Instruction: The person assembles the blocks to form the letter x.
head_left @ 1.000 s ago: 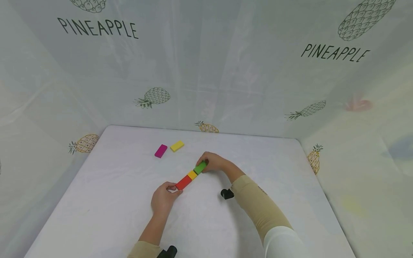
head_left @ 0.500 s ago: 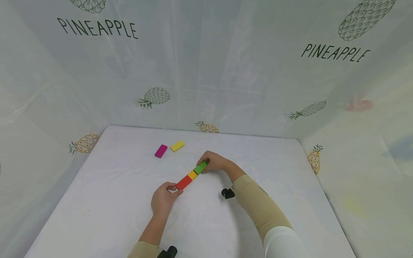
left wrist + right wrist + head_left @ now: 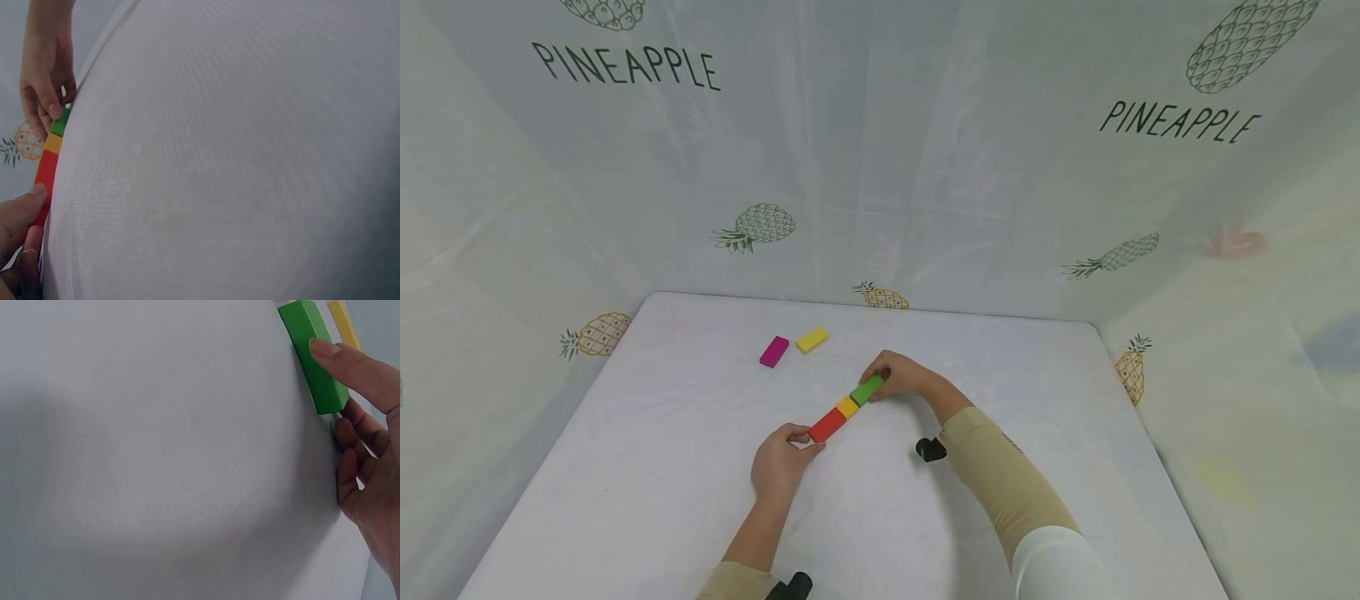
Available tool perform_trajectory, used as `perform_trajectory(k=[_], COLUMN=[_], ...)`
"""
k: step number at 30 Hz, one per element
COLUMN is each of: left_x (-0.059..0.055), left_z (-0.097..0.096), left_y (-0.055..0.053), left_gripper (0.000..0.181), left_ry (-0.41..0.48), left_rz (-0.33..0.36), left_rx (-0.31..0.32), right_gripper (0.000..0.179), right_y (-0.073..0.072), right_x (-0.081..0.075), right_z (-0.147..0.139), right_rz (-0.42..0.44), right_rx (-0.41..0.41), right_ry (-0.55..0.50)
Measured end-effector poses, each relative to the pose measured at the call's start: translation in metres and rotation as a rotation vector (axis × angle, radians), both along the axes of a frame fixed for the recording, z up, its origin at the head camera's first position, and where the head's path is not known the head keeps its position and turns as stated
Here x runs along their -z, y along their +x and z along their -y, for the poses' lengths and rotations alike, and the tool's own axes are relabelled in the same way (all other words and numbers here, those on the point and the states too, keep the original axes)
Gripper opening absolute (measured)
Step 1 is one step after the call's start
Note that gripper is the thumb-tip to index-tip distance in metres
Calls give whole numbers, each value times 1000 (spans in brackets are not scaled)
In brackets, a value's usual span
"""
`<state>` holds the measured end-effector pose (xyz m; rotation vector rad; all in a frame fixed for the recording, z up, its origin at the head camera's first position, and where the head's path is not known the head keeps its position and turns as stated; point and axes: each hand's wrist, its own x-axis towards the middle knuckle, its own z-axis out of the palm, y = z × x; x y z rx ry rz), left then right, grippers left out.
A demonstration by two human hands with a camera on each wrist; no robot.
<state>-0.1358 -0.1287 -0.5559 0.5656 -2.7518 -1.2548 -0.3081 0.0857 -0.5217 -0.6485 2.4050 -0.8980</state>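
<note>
A red block (image 3: 827,425), a small orange-yellow block (image 3: 847,407) and a green block (image 3: 867,390) lie end to end in a slanting row on the white table. My left hand (image 3: 778,467) pinches the near end of the red block between thumb and fingers. At the far end, my right hand (image 3: 901,375) grips the green block, its thumb along one side in the right wrist view. Both hands and the whole row also show at the left edge of the left wrist view, the orange-yellow block (image 3: 53,144) between red and green.
Farther back on the white table (image 3: 700,467) lie a magenta block (image 3: 774,352) and a yellow block (image 3: 812,340), slightly apart. A pale curtain (image 3: 880,150) with pineapple prints hangs behind the table's back edge and along both sides.
My right hand has shifted very slightly to the right and away, with the green block moving a touch along. My left hand and the red block have kept their place.
</note>
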Motion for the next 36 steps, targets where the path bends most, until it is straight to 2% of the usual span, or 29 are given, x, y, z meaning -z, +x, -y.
perform_trajectory(k=[16,36], left_x=[-6,-1], left_z=[-1,1], left_y=[0,0], left_gripper=[32,33], left_ry=[18,15], left_rz=[10,4], left_rx=[-7,12], right_gripper=[28,27], right_y=[-3,-5], right_x=[1,6], right_z=[1,2], right_rz=[24,15], right_rx=[17,-29], right_ry=[-4,-24])
